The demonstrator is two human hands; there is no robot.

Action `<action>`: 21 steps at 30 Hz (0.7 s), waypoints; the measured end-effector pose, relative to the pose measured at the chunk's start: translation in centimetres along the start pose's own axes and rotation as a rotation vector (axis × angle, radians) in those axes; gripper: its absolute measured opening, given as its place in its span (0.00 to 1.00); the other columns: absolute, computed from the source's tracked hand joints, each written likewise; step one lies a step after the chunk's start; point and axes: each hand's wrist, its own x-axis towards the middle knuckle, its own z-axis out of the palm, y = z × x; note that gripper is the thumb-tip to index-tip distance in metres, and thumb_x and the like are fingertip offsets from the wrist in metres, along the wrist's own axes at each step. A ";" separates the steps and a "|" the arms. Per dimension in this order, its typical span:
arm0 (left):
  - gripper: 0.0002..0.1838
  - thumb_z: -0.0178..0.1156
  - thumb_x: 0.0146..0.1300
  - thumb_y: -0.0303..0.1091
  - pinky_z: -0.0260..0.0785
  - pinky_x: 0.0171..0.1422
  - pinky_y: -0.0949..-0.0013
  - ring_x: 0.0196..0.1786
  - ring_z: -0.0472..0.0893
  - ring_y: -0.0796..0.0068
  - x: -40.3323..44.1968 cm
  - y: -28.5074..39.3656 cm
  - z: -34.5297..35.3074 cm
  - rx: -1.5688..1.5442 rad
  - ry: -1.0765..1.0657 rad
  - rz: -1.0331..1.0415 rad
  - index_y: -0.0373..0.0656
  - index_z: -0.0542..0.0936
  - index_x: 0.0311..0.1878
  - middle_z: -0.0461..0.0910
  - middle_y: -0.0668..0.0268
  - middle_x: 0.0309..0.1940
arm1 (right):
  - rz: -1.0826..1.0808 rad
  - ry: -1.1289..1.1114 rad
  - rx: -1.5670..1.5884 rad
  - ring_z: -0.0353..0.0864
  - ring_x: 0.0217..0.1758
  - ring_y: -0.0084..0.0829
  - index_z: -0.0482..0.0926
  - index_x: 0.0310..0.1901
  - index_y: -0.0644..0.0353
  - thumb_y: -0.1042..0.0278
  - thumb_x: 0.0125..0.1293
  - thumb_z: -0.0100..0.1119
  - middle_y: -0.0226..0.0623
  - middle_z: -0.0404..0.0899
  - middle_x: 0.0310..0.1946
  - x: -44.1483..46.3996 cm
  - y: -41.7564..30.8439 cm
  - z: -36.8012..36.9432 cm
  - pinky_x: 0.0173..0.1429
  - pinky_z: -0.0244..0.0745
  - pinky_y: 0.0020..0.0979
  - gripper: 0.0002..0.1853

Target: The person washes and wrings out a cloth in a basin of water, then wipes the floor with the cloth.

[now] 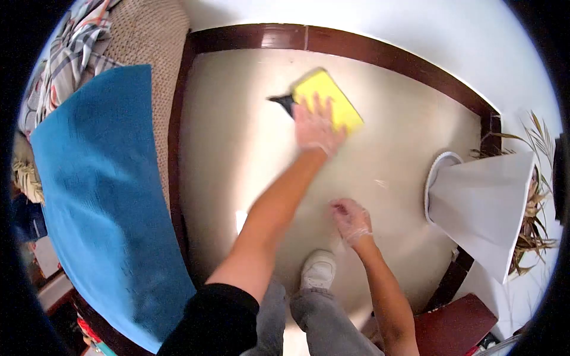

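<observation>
My left hand (316, 127), in a clear plastic glove, lies flat with spread fingers on a yellow cloth (338, 107). The cloth rests on the pale, glossy floor (285, 178), and a dark pointed piece (283, 102) juts from its left side. Slight blur covers this hand. Closer to my body, my right hand (351, 221) hangs over the floor, also gloved. Its fingers are curled into a fist, and nothing shows in it. Below it is my white shoe (318, 270).
A blue cloth (101, 196) drapes over a beige woven sofa (145, 35) at left, with a plaid fabric (77, 53) behind. Dark brown skirting (344, 43) edges the floor. A white planter (481, 202) with dry leaves stands at right, above a dark red box (454, 326).
</observation>
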 end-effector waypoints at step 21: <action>0.83 0.80 0.37 0.61 0.21 0.73 0.23 0.78 0.16 0.37 -8.1 -7.1 -4.0 -0.096 -0.742 -0.095 0.48 0.22 0.78 0.15 0.38 0.76 | -0.052 0.254 -0.797 0.43 0.81 0.55 0.50 0.79 0.49 0.50 0.67 0.53 0.32 0.44 0.81 13.8 3.1 -4.0 0.81 0.41 0.54 0.41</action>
